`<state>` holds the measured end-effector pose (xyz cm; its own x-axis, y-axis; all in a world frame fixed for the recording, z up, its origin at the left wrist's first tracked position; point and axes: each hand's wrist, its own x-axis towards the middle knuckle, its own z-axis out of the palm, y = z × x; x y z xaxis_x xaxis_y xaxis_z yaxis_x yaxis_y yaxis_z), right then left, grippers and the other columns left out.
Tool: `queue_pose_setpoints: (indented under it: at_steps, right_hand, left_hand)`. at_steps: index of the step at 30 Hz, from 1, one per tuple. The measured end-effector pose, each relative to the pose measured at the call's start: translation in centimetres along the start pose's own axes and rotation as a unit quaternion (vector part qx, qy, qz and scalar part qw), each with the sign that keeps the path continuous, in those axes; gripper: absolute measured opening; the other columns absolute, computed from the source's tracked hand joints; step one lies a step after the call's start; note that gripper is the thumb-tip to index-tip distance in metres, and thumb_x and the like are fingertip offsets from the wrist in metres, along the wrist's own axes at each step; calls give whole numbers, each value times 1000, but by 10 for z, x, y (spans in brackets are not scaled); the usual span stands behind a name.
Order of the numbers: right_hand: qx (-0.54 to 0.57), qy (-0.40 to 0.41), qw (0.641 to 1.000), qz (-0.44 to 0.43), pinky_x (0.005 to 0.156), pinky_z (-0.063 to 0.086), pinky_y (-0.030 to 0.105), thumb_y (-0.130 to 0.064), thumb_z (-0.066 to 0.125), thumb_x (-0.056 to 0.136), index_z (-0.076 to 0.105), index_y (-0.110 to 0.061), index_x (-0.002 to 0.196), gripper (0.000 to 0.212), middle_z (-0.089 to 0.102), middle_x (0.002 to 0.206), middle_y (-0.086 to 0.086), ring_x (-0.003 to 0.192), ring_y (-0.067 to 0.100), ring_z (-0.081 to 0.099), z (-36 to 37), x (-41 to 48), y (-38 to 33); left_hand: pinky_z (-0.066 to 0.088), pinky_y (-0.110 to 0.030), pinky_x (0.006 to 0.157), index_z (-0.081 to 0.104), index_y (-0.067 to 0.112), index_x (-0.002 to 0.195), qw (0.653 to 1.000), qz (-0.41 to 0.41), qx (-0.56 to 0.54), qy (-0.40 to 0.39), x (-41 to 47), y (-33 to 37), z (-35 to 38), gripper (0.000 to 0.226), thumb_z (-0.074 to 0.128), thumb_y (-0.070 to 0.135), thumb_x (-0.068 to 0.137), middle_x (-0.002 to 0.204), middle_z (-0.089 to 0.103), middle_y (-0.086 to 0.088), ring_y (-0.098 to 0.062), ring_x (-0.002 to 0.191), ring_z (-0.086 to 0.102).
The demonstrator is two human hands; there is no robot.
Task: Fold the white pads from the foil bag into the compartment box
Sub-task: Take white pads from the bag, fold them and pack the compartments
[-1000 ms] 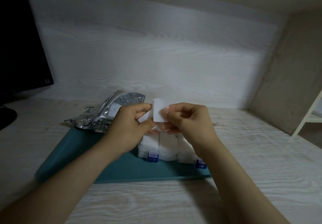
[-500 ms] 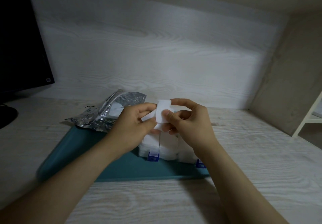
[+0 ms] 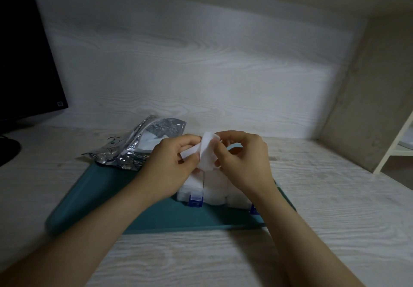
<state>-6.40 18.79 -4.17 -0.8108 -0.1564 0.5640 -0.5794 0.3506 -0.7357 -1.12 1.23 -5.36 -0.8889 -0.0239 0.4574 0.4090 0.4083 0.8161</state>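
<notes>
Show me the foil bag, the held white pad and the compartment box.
foil bag [image 3: 131,156], head view, crinkled silver front.
white pad [image 3: 207,151], head view, its folded middle.
compartment box [image 3: 214,195], head view, its front wall.

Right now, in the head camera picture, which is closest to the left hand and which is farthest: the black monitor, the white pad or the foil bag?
1. white pad: pinched in the left hand itself, on its right side.
2. foil bag: just behind the hand, to its left.
3. black monitor: far off at the left edge.
</notes>
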Motion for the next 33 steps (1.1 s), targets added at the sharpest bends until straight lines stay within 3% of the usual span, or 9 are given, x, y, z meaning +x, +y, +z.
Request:
queue_pose_setpoints:
  at_steps: [3, 9, 13, 18, 21, 24, 26, 29, 33]
  right_hand:
    - [72, 7, 996, 45, 64, 65, 41, -21, 74, 97, 83, -23, 101, 11, 79, 93, -9, 74, 16, 76, -2, 0, -1]
    - [214, 88, 967, 104, 63, 62, 33, -12, 69, 99, 81, -10, 96, 12, 77, 79, 5, 68, 17, 72, -11, 3, -10]
    - [313, 14, 938, 148, 63, 60, 31, -1, 69, 96, 75, 5, 98, 9, 75, 76, 15, 66, 25, 72, -15, 1, -19]
    - [244, -83, 952, 163, 58, 61, 31, -1, 74, 93, 74, 4, 99, 7, 78, 80, 20, 72, 32, 79, -8, -6, -24]
    - [217, -78, 960, 157, 51, 58, 30, -4, 76, 93, 72, 4, 98, 10, 79, 79, 17, 69, 32, 79, -7, -7, -23]
    - [205, -71, 964, 153, 44, 54, 29, -4, 77, 92, 72, 5, 98, 12, 78, 76, 16, 62, 30, 76, -7, -7, -23]
    - [201, -70, 965, 151, 43, 53, 29, -5, 78, 92, 71, 6, 99, 14, 77, 75, 17, 58, 29, 75, -6, -7, -22]
    - [195, -72, 967, 148, 43, 52, 29, -6, 79, 92, 70, 6, 101, 18, 77, 75, 18, 56, 29, 73, -4, -8, -22]
    - [198, -76, 966, 145, 43, 55, 30, -6, 78, 93, 70, 6, 100, 16, 76, 74, 19, 55, 28, 72, -4, -9, -23]
  left_hand:
    - [63, -52, 92, 74, 25, 126, 1000, -8, -3, 14, 1, -1, 1, 39, 62, -3, 102, 113, 80, 10, -19, 95, 79]
    - [61, -60, 90, 72, 23, 124, 996, -61, -49, 43, 0, -1, 1, 34, 63, -1, 102, 120, 78, 7, -21, 85, 81]
    - [60, -50, 99, 71, 21, 125, 990, -79, -112, 26, 1, -1, 1, 38, 59, -7, 103, 118, 79, 3, -24, 99, 79]
    - [60, -36, 100, 68, 13, 131, 978, -87, -185, -46, 1, 6, 1, 46, 63, -15, 96, 122, 78, -5, -23, 117, 74]
    - [55, -42, 108, 66, 15, 132, 976, -99, -183, -57, 1, 9, 0, 62, 46, -29, 92, 125, 77, -5, -23, 119, 73]
    - [51, -50, 112, 65, 17, 134, 980, -103, -161, -50, 0, 9, 0, 67, 41, -29, 90, 125, 77, -6, -25, 118, 73]
    - [50, -55, 112, 65, 16, 134, 981, -103, -159, -48, 0, 9, 0, 66, 39, -26, 91, 122, 77, -8, -30, 116, 74]
    - [59, -42, 100, 66, 15, 132, 981, -100, -158, -42, 0, 8, 1, 57, 41, -20, 96, 120, 78, -10, -32, 116, 73]
    - [53, -47, 110, 68, 14, 131, 983, -77, -161, -38, 0, 8, 3, 32, 53, -1, 107, 120, 78, -9, -27, 116, 74]
